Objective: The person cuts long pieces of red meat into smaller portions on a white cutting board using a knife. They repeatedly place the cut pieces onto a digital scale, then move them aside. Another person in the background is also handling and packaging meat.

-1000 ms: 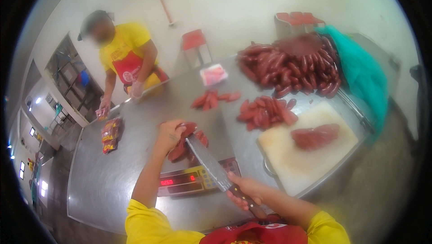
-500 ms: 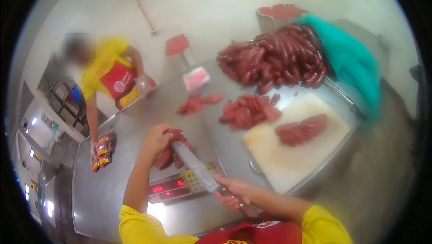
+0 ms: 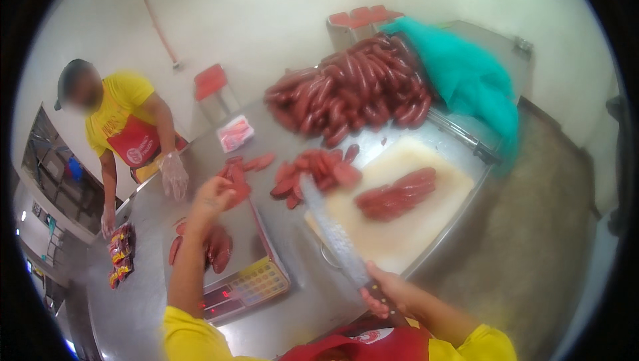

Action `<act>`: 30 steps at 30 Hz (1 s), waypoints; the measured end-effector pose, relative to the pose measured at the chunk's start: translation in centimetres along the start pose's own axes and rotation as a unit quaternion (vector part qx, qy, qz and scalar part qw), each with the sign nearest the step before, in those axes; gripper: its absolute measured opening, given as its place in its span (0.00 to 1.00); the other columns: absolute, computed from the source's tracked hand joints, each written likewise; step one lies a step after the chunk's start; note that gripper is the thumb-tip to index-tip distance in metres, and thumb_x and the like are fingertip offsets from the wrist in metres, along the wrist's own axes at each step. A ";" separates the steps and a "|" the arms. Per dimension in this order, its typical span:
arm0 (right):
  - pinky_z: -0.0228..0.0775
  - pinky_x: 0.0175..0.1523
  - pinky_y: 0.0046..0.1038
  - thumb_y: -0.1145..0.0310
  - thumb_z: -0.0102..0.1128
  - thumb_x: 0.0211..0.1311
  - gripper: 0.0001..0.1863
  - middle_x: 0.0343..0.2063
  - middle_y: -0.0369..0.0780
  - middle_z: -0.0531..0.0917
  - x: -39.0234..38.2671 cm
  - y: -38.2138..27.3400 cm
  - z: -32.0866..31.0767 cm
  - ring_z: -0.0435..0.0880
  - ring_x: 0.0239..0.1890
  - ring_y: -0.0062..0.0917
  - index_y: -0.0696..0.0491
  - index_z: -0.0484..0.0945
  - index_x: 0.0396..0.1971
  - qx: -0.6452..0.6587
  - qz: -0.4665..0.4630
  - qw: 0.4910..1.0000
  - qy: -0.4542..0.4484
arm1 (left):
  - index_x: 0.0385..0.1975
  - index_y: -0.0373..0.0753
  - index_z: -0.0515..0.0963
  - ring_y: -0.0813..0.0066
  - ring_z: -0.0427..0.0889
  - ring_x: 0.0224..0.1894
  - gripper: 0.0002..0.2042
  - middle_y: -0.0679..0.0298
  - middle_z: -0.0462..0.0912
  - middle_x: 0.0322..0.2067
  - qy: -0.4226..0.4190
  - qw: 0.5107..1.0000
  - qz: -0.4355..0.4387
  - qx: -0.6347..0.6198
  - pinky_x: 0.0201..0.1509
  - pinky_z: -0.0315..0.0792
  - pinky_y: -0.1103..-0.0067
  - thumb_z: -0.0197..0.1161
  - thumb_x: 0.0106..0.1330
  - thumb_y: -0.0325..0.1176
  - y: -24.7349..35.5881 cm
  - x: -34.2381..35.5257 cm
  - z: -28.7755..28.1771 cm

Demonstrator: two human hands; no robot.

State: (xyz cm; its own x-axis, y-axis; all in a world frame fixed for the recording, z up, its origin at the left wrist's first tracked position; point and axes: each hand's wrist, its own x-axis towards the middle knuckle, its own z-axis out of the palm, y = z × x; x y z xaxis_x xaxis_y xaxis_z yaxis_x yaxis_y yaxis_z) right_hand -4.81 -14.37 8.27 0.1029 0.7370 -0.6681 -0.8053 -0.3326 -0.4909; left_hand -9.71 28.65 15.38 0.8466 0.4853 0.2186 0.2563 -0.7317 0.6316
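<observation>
My left hand (image 3: 210, 202), fingers closed on a red sausage slice (image 3: 236, 188), is raised over the back of a digital scale (image 3: 253, 278), whose platform holds more slices (image 3: 218, 251). My right hand (image 3: 389, 294) grips a large knife (image 3: 336, 238) by its dark handle; the blade's tip reaches a heap of cut pieces (image 3: 316, 168) at the back edge of a white cutting board (image 3: 413, 241). On that board lies a row of sausages (image 3: 396, 194).
A heap of whole sausages (image 3: 349, 88) and turquoise cloth (image 3: 479, 81) occupy the steel table (image 3: 143, 294). A white-red packet (image 3: 235, 133) sits behind the slices. A co-worker (image 3: 130, 121) stands at the left by wrapped packs (image 3: 121, 254). Red stools (image 3: 210, 75) stand by the wall.
My left hand has lifted a piece off the scale and moved backward. The knife blade has swung right, away from the scale. The co-worker has straightened slightly. The view has shifted.
</observation>
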 end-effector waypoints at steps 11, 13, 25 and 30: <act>0.60 0.14 0.32 0.31 0.27 0.63 0.40 0.08 0.40 0.66 -5.9 1.9 -8.5 0.63 0.06 0.27 0.55 0.71 0.22 0.124 -0.145 0.978 0.084 | 0.39 0.43 0.78 0.60 0.79 0.47 0.11 0.61 0.82 0.39 -0.122 0.917 0.305 0.224 0.50 0.67 0.65 0.62 0.54 0.30 8.9 8.1 24.2; 0.59 0.14 0.32 0.31 0.27 0.63 0.40 0.07 0.40 0.66 -6.3 2.2 -9.0 0.62 0.06 0.28 0.55 0.71 0.22 0.142 -0.135 0.974 0.111 | 0.37 0.45 0.78 0.63 0.79 0.47 0.09 0.62 0.82 0.39 -0.154 0.916 0.277 0.247 0.49 0.67 0.64 0.62 0.55 0.34 9.8 8.3 24.6; 0.44 0.08 0.22 0.30 0.36 0.61 0.33 0.04 0.32 0.58 -4.6 -0.1 -3.1 0.54 0.03 0.21 0.49 0.67 0.20 0.079 -0.090 0.971 0.207 | 0.35 0.37 0.71 0.53 0.79 0.33 0.09 0.52 0.79 0.26 0.228 0.974 -0.004 -0.003 0.37 0.70 0.62 0.59 0.63 0.35 4.0 -5.2 11.6; 0.44 0.08 0.22 0.34 0.40 0.63 0.32 0.04 0.32 0.59 -2.4 -0.9 0.2 0.55 0.03 0.20 0.49 0.67 0.17 0.028 -0.052 0.985 0.162 | 0.36 0.36 0.73 0.57 0.80 0.32 0.09 0.53 0.81 0.29 0.351 0.927 -0.129 -0.027 0.38 0.71 0.67 0.61 0.61 0.33 -0.1 -10.5 3.5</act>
State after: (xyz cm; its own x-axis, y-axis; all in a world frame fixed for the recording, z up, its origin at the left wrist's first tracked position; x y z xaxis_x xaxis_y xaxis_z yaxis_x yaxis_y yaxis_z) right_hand -4.46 -15.71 10.39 0.3608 0.5356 -0.7635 -0.8104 -0.2253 -0.5409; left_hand -17.00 21.93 10.46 0.2432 0.8465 0.4736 0.3689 -0.5322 0.7620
